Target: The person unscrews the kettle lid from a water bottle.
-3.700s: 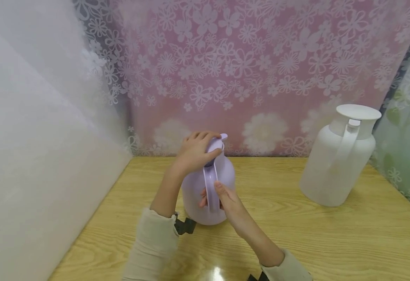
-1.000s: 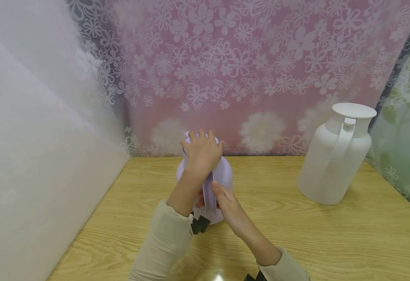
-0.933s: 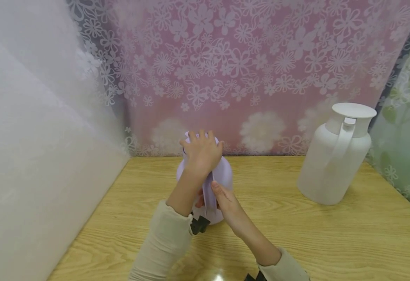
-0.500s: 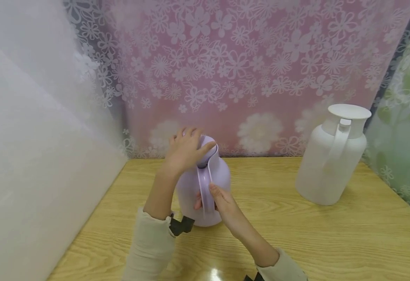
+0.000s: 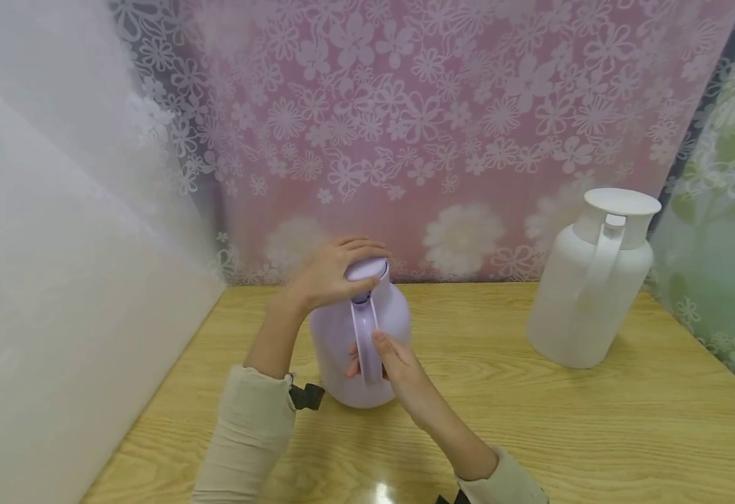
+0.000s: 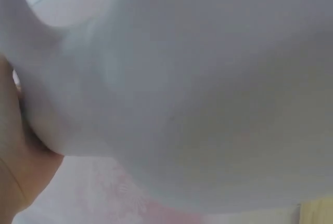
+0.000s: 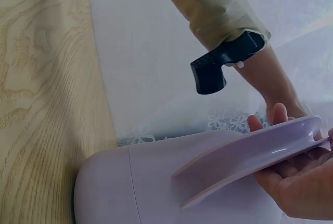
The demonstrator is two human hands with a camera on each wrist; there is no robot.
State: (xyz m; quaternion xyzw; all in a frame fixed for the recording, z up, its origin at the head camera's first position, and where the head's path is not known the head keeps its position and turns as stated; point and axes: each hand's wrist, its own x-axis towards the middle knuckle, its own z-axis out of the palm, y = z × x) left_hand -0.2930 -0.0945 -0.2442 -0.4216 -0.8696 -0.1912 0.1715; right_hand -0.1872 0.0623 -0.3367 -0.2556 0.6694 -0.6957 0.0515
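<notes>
A lilac vacuum jug (image 5: 393, 315) stands upright on the wooden table in the head view. My left hand (image 5: 325, 274) holds its round lid (image 5: 367, 269) from the left, thumb in front and fingers across the far side. Lower down, my right hand (image 5: 407, 381) grips the jug's handle (image 5: 365, 339), thumb along its right edge and fingers passed through behind it. The right wrist view shows that lilac handle (image 7: 250, 156) side-on with fingers around its upper part. Up close, the jug's body (image 6: 208, 78) fills most of the left wrist view.
A taller white vacuum jug (image 5: 588, 294) stands at the right of the wooden table (image 5: 481, 378), its handle towards me. A pink flowered curtain (image 5: 405, 126) hangs behind the table, and a white sheet (image 5: 71, 266) covers the left side.
My left hand has turned back and forth over the lid, swinging right over the top, then back to the left side. My right hand keeps its grip on the handle throughout.
</notes>
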